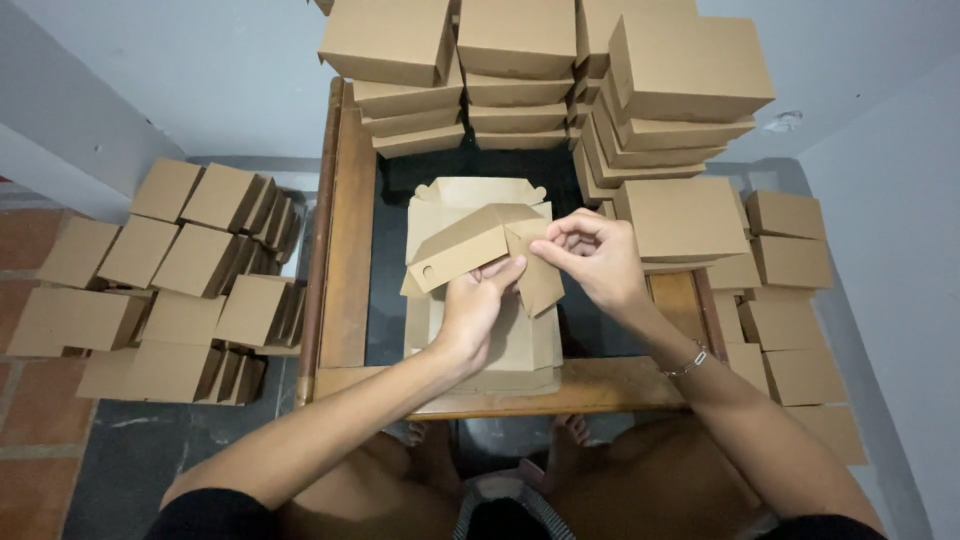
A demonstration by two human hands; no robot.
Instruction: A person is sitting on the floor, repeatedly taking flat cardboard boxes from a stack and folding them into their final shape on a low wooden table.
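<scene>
Two bare hands meet over the middle of a small wooden table (350,250), both working on one half-folded cardboard box blank (470,245) held just above a stack of flat blanks (500,350). The left hand (475,305) grips the blank from below, thumb and fingertips closed on its lower edge near the centre. The right hand (595,255) pinches a narrow flap (535,275) of the same blank, the fingers curled tight around the flap's upper end; a thin bracelet (690,360) circles that wrist. The blank is tilted, its left end carrying a small round hole, its right side bent downward where the flap hangs.

The stack of flat blanks lies on the table's dark inset top, directly under the hands and reaching the near wooden edge. Behind it, at the far side of the table, finished brown boxes (520,60) stand in several stacks. More finished boxes (680,215) pile up at the right, spilling over the table edge down to the floor. Left of the table, on the floor, further boxes (180,270) lie in loose rows. The person's bare knees show below the table.
</scene>
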